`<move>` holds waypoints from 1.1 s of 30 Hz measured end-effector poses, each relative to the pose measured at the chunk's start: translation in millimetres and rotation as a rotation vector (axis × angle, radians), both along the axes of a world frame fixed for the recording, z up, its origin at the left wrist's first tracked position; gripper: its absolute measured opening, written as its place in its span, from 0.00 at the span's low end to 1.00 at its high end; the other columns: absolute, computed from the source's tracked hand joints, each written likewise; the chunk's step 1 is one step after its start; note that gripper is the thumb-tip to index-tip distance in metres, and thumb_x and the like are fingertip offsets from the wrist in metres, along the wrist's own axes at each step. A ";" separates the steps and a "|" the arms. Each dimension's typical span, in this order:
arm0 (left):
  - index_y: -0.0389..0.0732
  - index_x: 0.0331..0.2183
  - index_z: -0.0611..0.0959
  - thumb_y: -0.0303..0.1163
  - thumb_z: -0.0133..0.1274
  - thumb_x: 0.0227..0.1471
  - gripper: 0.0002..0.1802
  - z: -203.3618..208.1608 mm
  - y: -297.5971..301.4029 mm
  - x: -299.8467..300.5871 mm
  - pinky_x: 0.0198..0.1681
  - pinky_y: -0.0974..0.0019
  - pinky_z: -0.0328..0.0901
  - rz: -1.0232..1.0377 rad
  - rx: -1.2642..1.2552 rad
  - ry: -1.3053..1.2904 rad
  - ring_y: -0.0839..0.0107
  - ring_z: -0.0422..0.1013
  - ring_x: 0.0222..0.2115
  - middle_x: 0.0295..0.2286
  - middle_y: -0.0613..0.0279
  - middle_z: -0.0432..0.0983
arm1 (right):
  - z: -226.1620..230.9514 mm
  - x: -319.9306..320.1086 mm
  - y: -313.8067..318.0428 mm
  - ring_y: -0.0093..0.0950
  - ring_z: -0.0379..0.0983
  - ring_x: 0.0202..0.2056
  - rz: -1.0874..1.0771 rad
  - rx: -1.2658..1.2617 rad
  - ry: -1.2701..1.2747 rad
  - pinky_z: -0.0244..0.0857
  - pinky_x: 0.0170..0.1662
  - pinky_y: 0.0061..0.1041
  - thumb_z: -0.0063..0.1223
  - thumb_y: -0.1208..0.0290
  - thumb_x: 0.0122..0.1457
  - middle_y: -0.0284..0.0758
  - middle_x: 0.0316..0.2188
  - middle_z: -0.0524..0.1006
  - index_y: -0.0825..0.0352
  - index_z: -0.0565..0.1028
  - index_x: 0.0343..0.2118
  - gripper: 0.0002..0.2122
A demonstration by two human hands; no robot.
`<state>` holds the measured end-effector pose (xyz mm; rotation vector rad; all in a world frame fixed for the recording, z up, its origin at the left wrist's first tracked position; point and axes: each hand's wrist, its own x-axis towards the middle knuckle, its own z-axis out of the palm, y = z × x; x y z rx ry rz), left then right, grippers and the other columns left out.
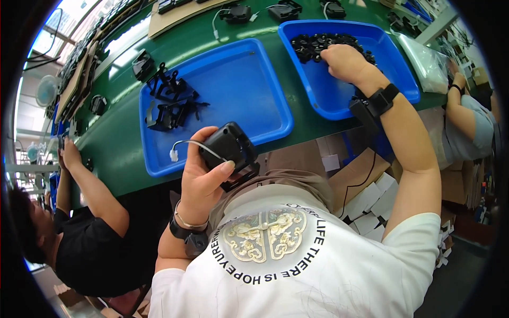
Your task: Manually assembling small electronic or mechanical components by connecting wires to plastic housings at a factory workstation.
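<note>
Left hand (197, 181) grips a black device (229, 147) near-left of the parts tray (321, 90) — right hand (345, 62) curls at black pieces (306, 49) inside it, pinching or not I cannot tell.

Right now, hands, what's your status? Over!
Left hand: holding black device. Right hand: at small black parts in right-hand blue tray. Possibly in the way: thin cable with white plug, across left hand.

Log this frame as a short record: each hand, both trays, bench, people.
Left hand: grips black device with pale cable and white connector
Right hand: fingers at small black parts; grasp unclear
Left tray: blue, black brackets at left end
Right tray: blue, holds the small parts
Bench: green
Others: co-workers' arms visible left and right
</note>
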<state>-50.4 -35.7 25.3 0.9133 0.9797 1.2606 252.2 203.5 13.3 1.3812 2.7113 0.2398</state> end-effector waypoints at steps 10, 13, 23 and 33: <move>0.42 0.53 0.58 0.28 0.56 0.44 0.36 -2.6 -0.7 -4.8 0.31 0.65 0.73 -0.070 -0.050 -0.225 0.60 0.73 0.37 0.40 0.52 0.68 | 43.2 2.5 -48.5 0.31 0.72 0.32 0.145 0.037 0.575 0.66 0.36 0.24 0.49 0.79 0.52 0.36 0.30 0.73 0.70 0.73 0.38 0.10; 0.42 0.53 0.58 0.28 0.57 0.43 0.37 -7.6 -8.0 -10.7 0.35 0.64 0.72 -0.067 0.000 -0.228 0.61 0.72 0.38 0.41 0.52 0.68 | 63.8 -29.6 -120.1 0.21 0.70 0.32 0.204 -0.369 1.138 0.64 0.36 0.16 0.48 0.82 0.55 0.35 0.33 0.72 0.73 0.73 0.38 0.08; 0.43 0.53 0.58 0.20 0.60 0.41 0.39 -11.4 -9.6 -6.4 0.46 0.61 0.68 -0.133 0.131 -0.120 0.66 0.67 0.46 0.45 0.55 0.66 | 14.1 -98.4 -179.6 0.29 0.72 0.30 0.570 -0.192 1.319 0.67 0.31 0.22 0.61 0.81 0.45 0.40 0.32 0.75 0.71 0.74 0.34 0.12; 0.41 0.52 0.59 0.21 0.61 0.40 0.39 -13.3 -9.3 -6.5 0.47 0.62 0.67 -0.117 0.119 -0.136 0.65 0.68 0.45 0.45 0.54 0.66 | 6.1 -104.0 -177.6 0.29 0.72 0.28 0.571 -0.108 1.358 0.66 0.28 0.21 0.62 0.80 0.43 0.36 0.29 0.75 0.69 0.75 0.33 0.12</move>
